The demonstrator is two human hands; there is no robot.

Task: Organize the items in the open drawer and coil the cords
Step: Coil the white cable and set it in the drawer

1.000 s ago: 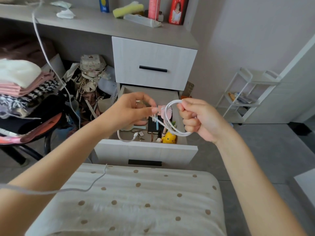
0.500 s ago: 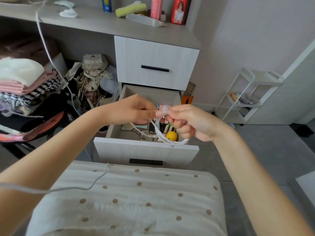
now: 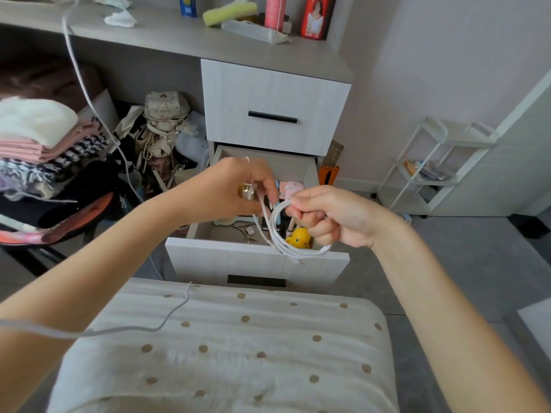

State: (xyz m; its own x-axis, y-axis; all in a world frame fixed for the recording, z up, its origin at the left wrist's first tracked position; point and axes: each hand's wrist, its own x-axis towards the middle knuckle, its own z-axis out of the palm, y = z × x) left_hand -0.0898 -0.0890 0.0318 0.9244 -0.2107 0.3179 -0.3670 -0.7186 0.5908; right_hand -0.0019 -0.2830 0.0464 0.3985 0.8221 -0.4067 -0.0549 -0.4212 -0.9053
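Note:
My right hand (image 3: 331, 217) grips a white cord (image 3: 280, 236) wound into several loops, which hang over the open drawer (image 3: 256, 260). My left hand (image 3: 238, 189) pinches the loose strand of that cord just left of the loops. Inside the drawer lie a yellow duck toy (image 3: 299, 237), pink items (image 3: 292, 186) and small clips; much of the contents is hidden behind my hands. A second white cord (image 3: 125, 330) trails across the spotted cushion (image 3: 238, 353) and hangs down from the desk top at the left.
A shut drawer (image 3: 272, 114) sits above the open one. The desk top (image 3: 167, 31) holds bottles, a yellow sponge and tissues. Folded clothes (image 3: 38, 144) and bags (image 3: 164, 123) crowd the left. A white wire rack (image 3: 432, 165) stands at the right.
My hands met in front of the drawer, then my left hand drew back a little to the left with the loose strand. The coil in my right hand hangs lower with more loops.

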